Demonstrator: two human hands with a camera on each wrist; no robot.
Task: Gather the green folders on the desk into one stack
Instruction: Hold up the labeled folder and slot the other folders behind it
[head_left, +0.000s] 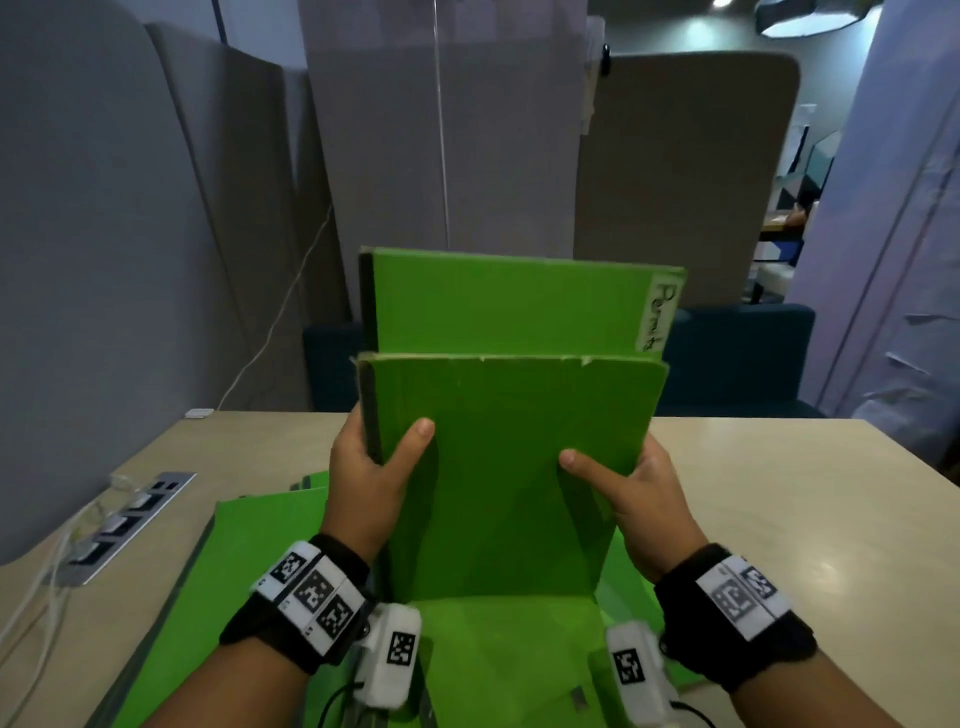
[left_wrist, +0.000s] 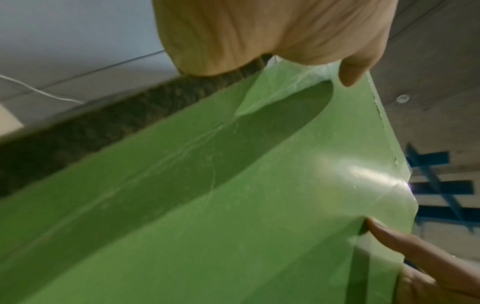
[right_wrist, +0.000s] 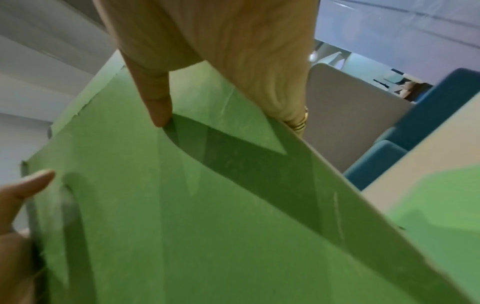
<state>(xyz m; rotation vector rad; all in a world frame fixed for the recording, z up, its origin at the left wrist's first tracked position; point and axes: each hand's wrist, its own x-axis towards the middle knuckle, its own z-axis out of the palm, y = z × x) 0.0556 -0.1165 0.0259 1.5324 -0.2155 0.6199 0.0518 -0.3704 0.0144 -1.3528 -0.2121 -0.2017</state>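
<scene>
I hold two green folders upright over the desk. The front folder (head_left: 509, 457) stands on its lower edge; a taller folder (head_left: 519, 301) with a white label rises behind it. My left hand (head_left: 371, 467) grips their dark left spine, thumb on the front face. My right hand (head_left: 631, 493) grips the right edge, thumb pressed on the front. More green folders (head_left: 249, 561) lie flat on the desk under my hands. In the left wrist view the left hand (left_wrist: 285, 41) pinches the green cover (left_wrist: 207, 205). In the right wrist view the right hand (right_wrist: 221, 61) clasps the cover (right_wrist: 182, 226).
A pale wooden desk (head_left: 779, 493) spreads to the right. A socket panel (head_left: 130, 519) with white cables sits at the left edge. Grey partition screens (head_left: 104, 234) stand behind, and a dark blue sofa (head_left: 737, 358) lies beyond the desk.
</scene>
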